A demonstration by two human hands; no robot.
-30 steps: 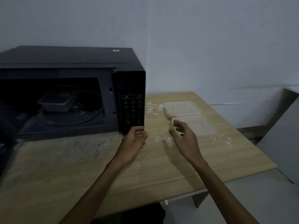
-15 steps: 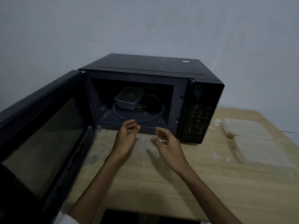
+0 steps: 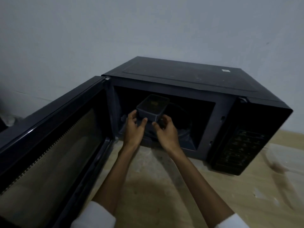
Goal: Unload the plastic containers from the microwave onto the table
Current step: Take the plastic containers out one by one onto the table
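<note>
A black microwave [image 3: 189,76] stands on the wooden table [image 3: 164,186] with its door [image 3: 49,145] swung wide to the left. Inside its cavity sits a grey plastic container [image 3: 152,106] with something dark in it. Both my hands reach into the cavity. My left hand [image 3: 134,129] curls around the container's near left corner, thumb on its front wall. My right hand [image 3: 166,130] cups the near right corner from below and beside. The container's underside is hidden by my fingers, so I cannot say whether it rests on the turntable.
The glass turntable [image 3: 184,129] lies to the right of the container inside the cavity. The control panel [image 3: 243,148] faces me at the right. A blurred clear container or lid [image 3: 283,175] lies on the table at far right. The open door blocks the left side.
Both hands have moved from the table's front of the microwave into the cavity and closed around the grey container. The view has shifted closer and leftward.
</note>
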